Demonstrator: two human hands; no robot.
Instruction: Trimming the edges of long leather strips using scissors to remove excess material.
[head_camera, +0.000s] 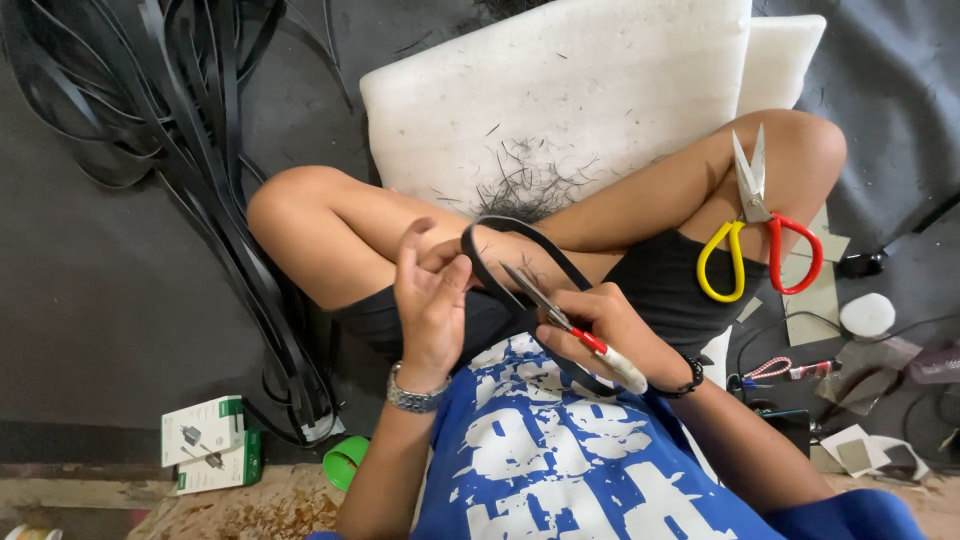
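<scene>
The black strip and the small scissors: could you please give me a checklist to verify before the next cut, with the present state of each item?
1. Left hand holds the black strip: ok, fingers pinch its looped end.
2. Right hand grips the small scissors: ok.
3. Blades open: ok, slightly parted.
4. Strip between the blades: cannot tell; the tips lie close to it.
5. Left fingers apart from the blade tips: ok.
6. Large scissors out of the way: not ok, they rest on the thigh, beside the working hands.
</scene>
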